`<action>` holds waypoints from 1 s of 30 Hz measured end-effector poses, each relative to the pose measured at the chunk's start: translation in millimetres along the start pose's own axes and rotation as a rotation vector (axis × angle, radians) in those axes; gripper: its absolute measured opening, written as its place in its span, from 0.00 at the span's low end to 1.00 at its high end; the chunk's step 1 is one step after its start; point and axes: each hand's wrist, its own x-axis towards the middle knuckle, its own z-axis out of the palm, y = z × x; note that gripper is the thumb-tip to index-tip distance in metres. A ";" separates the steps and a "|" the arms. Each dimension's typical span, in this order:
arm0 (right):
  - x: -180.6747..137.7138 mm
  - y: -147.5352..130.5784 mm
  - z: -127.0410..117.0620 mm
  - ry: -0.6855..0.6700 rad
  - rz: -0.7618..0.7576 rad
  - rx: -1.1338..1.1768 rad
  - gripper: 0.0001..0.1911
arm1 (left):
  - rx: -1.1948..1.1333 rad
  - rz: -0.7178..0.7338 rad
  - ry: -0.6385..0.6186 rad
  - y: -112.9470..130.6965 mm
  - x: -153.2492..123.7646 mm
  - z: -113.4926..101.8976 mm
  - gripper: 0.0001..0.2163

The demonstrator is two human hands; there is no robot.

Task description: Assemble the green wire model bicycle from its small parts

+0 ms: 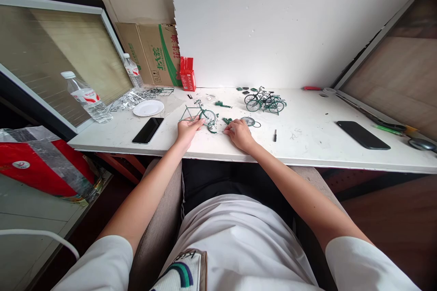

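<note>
My left hand [190, 130] is closed on a small green model bicycle [207, 114], held upright just above the desk. It has a front wheel with spokes, handlebars and a frame; no rear wheel shows on it. To its right, my right hand [241, 133] rests low over the desk, its fingers pinched together. Whatever they hold, if anything, is too small to make out. Small green parts [226, 120] lie by its fingertips. A loose spoked wheel [248, 121] lies just behind this hand. Between the hands a curved green piece [212, 130] shows.
Assembled model bicycles [264, 101] stand behind my right hand, and a small screwdriver [275, 135] lies to its right. Phones [148, 130] lie at both sides. A white plate [148, 108], water bottles [88, 98], part frames [153, 92] and a red box [187, 74] stand left and behind.
</note>
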 end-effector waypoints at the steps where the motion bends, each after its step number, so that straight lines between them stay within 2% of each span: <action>1: -0.3 0.0 -0.3 0.009 -0.001 0.011 0.12 | 0.000 0.000 -0.003 0.0 -0.2 0.1 0.23; 10: -2.0 -2.8 -3.0 0.008 0.013 -0.029 0.13 | -0.010 0.006 -0.018 -2.4 -0.3 -0.3 0.26; 17: -1.0 -3.9 -2.3 -0.002 0.029 -0.046 0.10 | -0.009 0.015 -0.025 -3.9 1.0 -0.9 0.28; 22: -1.4 -5.2 -3.3 0.021 0.002 -0.014 0.08 | 0.011 0.014 -0.029 -2.3 0.0 -0.4 0.28; 27: -3.0 -7.1 -6.1 0.129 -0.044 0.039 0.08 | 0.029 0.020 -0.035 -1.7 -0.2 -0.5 0.28; 30: -3.1 -7.5 -6.8 0.117 -0.053 0.079 0.08 | 0.035 0.012 -0.041 -1.6 0.0 -0.6 0.28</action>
